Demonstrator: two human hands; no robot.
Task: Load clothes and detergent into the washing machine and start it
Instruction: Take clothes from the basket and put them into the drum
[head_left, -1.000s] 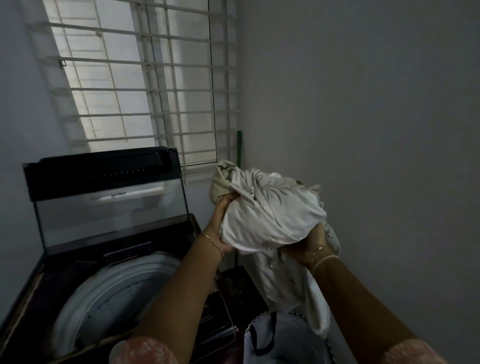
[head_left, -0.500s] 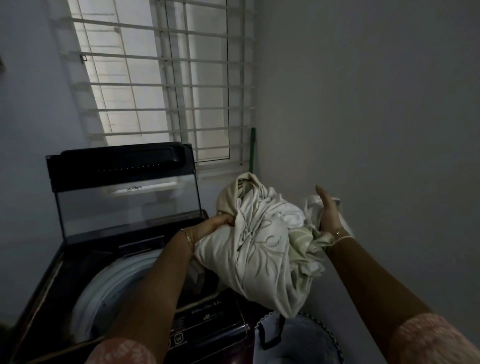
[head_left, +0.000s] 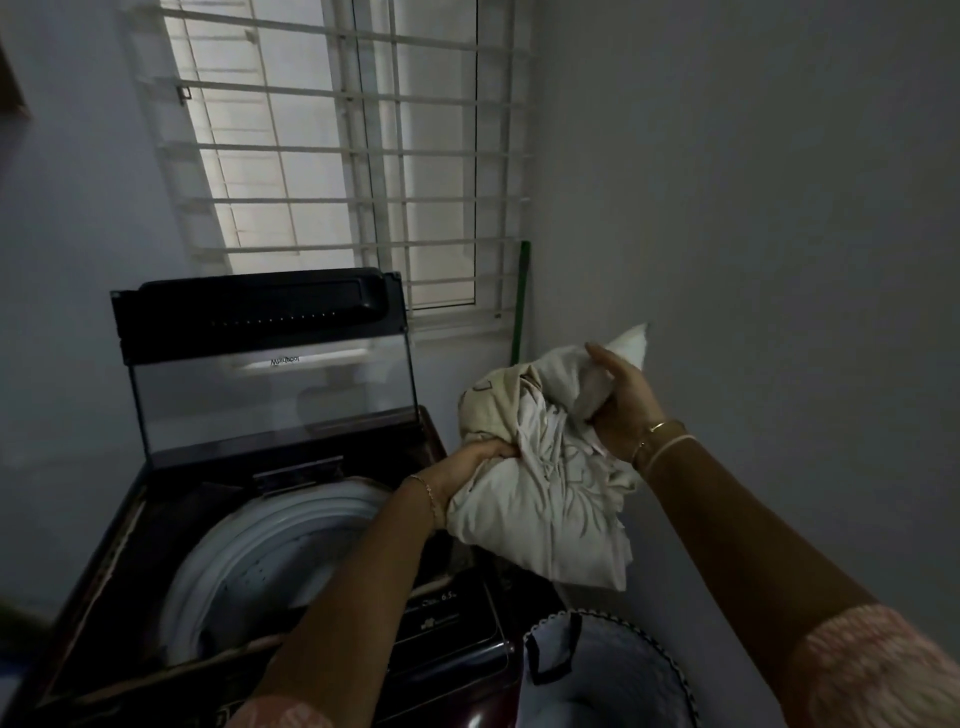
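Note:
A bundle of white and cream clothes (head_left: 550, 499) hangs in the air over the right corner of the top-loading washing machine (head_left: 130, 561). My left hand (head_left: 472, 465) grips the bundle at its left side. My right hand (head_left: 621, 400) holds its upper right part, thumb up and fingers curled into the cloth. The machine's lid (head_left: 270, 364) stands upright and open. Its white drum (head_left: 270, 551) shows to the left of the bundle; what lies inside the drum is too dark to tell.
A white laundry basket (head_left: 613, 675) with black handles stands on the floor right of the machine, under the bundle. A barred window (head_left: 353, 156) is behind the machine. A green stick (head_left: 521, 301) leans in the corner. The grey wall is close on the right.
The bundle has come down from chest height and moved left toward the machine. My right hand has shifted from under the clothes to their upper right side.

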